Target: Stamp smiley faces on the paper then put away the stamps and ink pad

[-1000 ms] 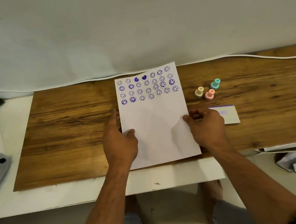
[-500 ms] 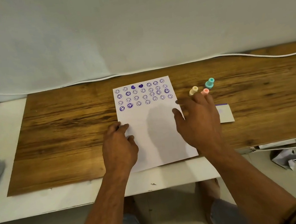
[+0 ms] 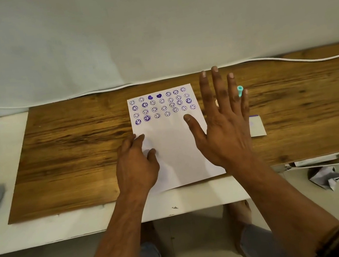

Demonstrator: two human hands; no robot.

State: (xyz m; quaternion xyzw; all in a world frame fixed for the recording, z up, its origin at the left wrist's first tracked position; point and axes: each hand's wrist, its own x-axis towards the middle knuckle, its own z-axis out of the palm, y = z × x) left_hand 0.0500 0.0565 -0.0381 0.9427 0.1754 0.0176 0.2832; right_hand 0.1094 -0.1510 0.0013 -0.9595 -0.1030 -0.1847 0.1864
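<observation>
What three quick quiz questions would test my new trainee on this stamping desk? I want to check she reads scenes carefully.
1. True or false: the left hand rests on the white stamped paper sheet.
2. Which stamp shows beside the spread right hand: A pink, B small teal plastic stamp, C black?
3. The prints fill the paper's ____ part.

Key: 1 true; 2 B; 3 far (top).

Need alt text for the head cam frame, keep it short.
A person's left hand rests on a white paper stamped with purple smiley faces, lying on a wooden board. The right hand is raised, fingers spread, empty, partly hiding a teal stamp beside the ink pad.
</observation>
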